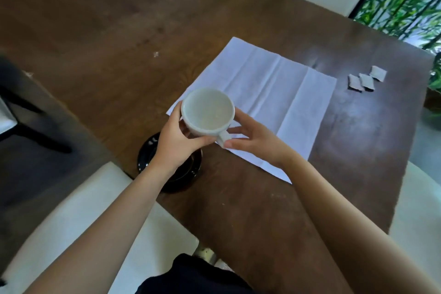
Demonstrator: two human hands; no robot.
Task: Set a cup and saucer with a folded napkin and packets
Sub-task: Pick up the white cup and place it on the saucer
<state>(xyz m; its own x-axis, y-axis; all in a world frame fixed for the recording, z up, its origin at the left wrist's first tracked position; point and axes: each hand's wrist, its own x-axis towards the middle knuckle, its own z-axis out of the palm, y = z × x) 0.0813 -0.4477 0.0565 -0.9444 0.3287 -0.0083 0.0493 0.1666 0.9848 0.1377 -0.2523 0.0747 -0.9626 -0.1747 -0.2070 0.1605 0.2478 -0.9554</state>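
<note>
Early on: we have the cup in both hands, nothing set yet.

Our left hand [175,141] cradles the white cup [207,111], our right hand [253,141] pinches its handle, above the black saucer [146,153] near us; the napkin [269,93] lies unfolded, the packets [366,80] far right on the desk [250,210].

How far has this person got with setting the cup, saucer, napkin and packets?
Nothing looks finished yet. In hand: both hands, left and right, hold the empty white cup raised above the table, not yet on the black saucer below the left hand. Left to do: the white napkin lies spread open, unfolded, and three packets sit apart beyond its far corner.
</note>
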